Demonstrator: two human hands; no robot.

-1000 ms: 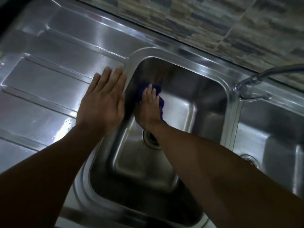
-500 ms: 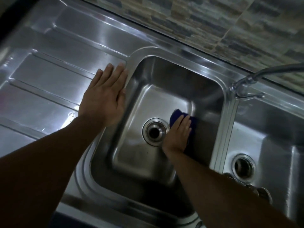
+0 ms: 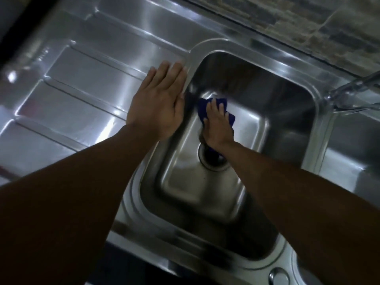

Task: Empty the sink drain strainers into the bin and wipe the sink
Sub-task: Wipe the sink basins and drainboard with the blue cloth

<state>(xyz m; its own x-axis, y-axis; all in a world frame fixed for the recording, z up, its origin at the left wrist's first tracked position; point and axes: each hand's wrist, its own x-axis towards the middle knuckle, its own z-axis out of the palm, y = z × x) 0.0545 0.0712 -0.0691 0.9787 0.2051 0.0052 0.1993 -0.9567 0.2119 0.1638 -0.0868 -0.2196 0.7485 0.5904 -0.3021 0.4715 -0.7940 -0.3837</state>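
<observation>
stainless steel fills nearly the whole head view: a ribbed draining board [image 3: 86, 95] on the left, a deep sink bowl [image 3: 273, 124] in the middle, a second bowl [image 3: 349, 153] just showing at the right edge, and a strip of stone-patterned tile [image 3: 308, 23] along the back. the picture is dim and a little blurred. the left hand [image 3: 159, 101] lies flat and open, palm down with fingers together, on the draining board right at the bowl's left rim, holding nothing and seemingly bracing the body. the right hand [image 3: 218, 124] is down inside the bowl, fingers spread and pressed flat on a dark blue cloth [image 3: 203, 105], pinning it against the floor of the bowl near the far left corner; the cloth shows past the fingertips and at the side of the hand. the drain opening [image 3: 213, 161] sits just behind the wrist, partly hidden by it, and whether a strainer is in it cannot be told. a tap spout [image 3: 353, 87] reaches in from the right, blurred, and a small round fitting [image 3: 277, 274] sits on the near rim. by the look of it the wiping step is in hand, with the bowl floor already shiny. the next move probably calls for steady downward pressure while sweeping the cloth over the rest of the floor and up the walls, and for working round the drain ring.
</observation>
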